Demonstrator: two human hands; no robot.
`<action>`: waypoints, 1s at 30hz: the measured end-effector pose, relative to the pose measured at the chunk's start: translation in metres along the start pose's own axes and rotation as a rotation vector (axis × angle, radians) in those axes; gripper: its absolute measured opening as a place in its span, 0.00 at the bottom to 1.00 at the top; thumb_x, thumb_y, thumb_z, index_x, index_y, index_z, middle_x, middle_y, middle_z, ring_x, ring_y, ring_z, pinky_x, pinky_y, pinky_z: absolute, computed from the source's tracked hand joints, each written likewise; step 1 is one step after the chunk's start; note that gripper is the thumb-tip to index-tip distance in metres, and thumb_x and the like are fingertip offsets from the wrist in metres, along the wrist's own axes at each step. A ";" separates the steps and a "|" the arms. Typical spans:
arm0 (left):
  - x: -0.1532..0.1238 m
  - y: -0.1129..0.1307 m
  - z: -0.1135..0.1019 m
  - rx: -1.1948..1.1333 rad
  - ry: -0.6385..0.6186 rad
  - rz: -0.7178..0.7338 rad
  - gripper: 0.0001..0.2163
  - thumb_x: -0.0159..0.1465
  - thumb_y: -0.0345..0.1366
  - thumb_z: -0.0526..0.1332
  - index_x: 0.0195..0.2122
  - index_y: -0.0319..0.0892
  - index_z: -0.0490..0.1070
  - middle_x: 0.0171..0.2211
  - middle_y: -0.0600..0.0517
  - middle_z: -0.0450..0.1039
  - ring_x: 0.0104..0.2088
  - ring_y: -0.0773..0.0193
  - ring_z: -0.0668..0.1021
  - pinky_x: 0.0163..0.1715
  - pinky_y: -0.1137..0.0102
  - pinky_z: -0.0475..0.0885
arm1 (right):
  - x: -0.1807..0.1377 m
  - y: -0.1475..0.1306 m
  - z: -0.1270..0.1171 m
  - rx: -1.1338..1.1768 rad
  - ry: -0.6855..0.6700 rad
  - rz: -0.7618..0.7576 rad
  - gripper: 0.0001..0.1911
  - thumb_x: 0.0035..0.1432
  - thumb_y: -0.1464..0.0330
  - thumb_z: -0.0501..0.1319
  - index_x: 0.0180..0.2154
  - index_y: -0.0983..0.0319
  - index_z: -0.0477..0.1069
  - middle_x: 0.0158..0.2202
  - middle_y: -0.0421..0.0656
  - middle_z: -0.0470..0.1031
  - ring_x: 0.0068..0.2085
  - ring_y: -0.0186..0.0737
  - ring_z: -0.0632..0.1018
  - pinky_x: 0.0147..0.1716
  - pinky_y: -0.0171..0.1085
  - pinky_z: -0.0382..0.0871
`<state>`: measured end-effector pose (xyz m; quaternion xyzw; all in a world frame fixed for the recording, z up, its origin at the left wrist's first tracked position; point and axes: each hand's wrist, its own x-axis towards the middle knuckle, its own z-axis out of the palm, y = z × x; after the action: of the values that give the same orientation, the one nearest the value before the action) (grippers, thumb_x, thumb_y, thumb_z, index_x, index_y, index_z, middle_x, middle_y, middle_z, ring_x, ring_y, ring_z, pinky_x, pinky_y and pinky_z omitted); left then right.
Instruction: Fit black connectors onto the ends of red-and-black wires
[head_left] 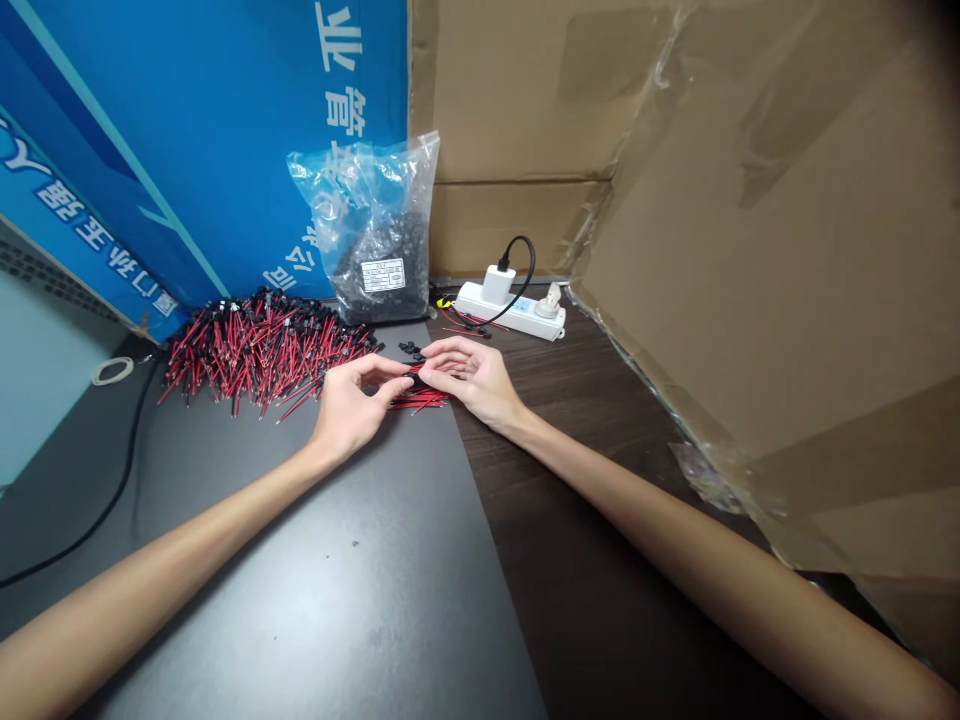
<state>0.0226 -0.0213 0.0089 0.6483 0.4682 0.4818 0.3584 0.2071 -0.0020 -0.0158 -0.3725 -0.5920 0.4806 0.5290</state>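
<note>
My left hand [351, 402] pinches with thumb and forefinger at a small black plastic part [417, 382]. Facing it, my right hand [480, 385] is closed in a pinch on a red and black wire lead [452, 366], its fingertips almost meeting the left ones. Fingers partly cover the spot where the part and the lead come together. Beneath both hands lie more red and black leads [424, 400]. Just beyond the fingertips are several loose black pieces [409, 348]. To the left spreads a large heap of red and black leads with black connectors [259, 350].
A clear plastic bag [382, 250] of black pieces stands behind the heap. A white power strip [517, 308] with a plugged-in charger sits at the back. Cardboard walls [810, 300] close the right side, a blue panel [202, 130] the left. A black cable [124, 480] runs along the left.
</note>
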 end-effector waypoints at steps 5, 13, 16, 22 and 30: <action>0.000 -0.002 0.000 0.013 0.023 0.054 0.06 0.53 0.37 0.70 0.27 0.41 0.79 0.31 0.49 0.81 0.33 0.60 0.81 0.36 0.65 0.76 | -0.002 0.000 0.000 -0.009 -0.009 -0.001 0.22 0.45 0.57 0.75 0.39 0.61 0.76 0.33 0.43 0.81 0.35 0.39 0.82 0.38 0.39 0.78; 0.000 -0.005 0.000 -0.031 0.015 0.024 0.07 0.51 0.38 0.71 0.25 0.40 0.78 0.30 0.48 0.80 0.33 0.59 0.80 0.37 0.64 0.76 | -0.004 -0.004 0.004 0.030 -0.005 0.043 0.24 0.42 0.56 0.76 0.38 0.62 0.78 0.34 0.44 0.83 0.34 0.39 0.82 0.41 0.40 0.79; 0.000 -0.005 -0.001 -0.043 0.013 0.016 0.07 0.51 0.37 0.71 0.24 0.40 0.77 0.30 0.48 0.80 0.33 0.59 0.80 0.37 0.64 0.76 | -0.005 -0.006 0.005 0.043 -0.001 0.065 0.23 0.42 0.57 0.77 0.38 0.62 0.78 0.34 0.44 0.83 0.34 0.39 0.82 0.41 0.41 0.79; 0.001 -0.005 -0.002 -0.033 0.000 0.002 0.07 0.50 0.38 0.71 0.24 0.40 0.77 0.30 0.48 0.80 0.33 0.59 0.80 0.39 0.63 0.76 | -0.005 -0.005 0.007 0.049 -0.012 0.072 0.23 0.42 0.57 0.77 0.38 0.62 0.78 0.33 0.44 0.82 0.35 0.39 0.82 0.40 0.40 0.79; 0.001 -0.004 0.001 -0.065 -0.016 -0.004 0.08 0.54 0.38 0.70 0.31 0.41 0.76 0.31 0.49 0.79 0.32 0.60 0.79 0.36 0.65 0.75 | -0.002 0.000 0.007 0.050 0.007 0.036 0.24 0.43 0.55 0.76 0.40 0.61 0.77 0.34 0.43 0.81 0.36 0.39 0.82 0.42 0.40 0.79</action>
<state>0.0226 -0.0194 0.0047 0.6390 0.4508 0.4908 0.3841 0.2009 -0.0055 -0.0161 -0.3712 -0.5711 0.5034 0.5317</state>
